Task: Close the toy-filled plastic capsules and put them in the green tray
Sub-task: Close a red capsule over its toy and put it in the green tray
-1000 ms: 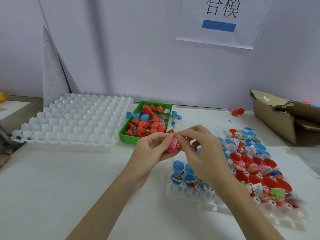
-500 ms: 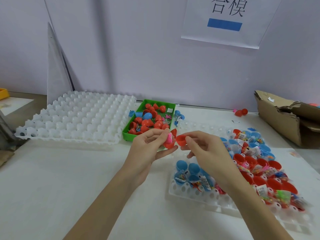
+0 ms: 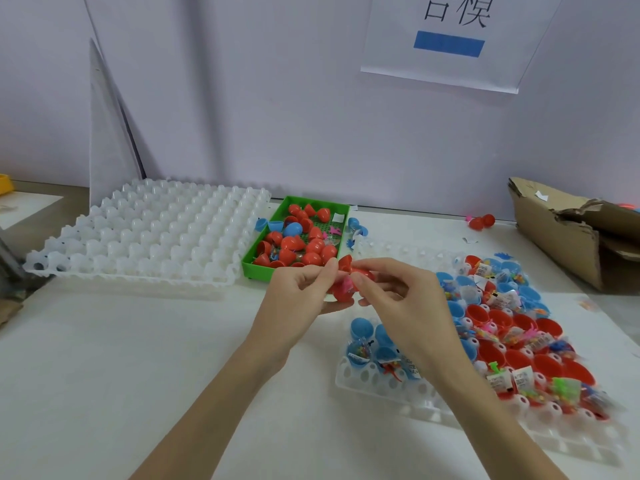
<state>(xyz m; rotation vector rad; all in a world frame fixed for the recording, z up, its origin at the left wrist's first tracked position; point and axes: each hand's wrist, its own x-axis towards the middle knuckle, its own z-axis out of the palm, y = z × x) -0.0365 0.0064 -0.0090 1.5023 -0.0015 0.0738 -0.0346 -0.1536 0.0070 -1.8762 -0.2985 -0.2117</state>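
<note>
Between two hands: one red capsule

Left hand and right hand raised together, fingers curled, fingertips pinching

Glossy plastic capsules; torn cardboard box.

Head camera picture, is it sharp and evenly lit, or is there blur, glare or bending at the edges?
Head view: light is soft and even, shadows faint under the white tray; no harsh glare; the left hand and right hand on the red capsule are slightly soft; wide-angle bending shows at the edges, along the box.
</note>
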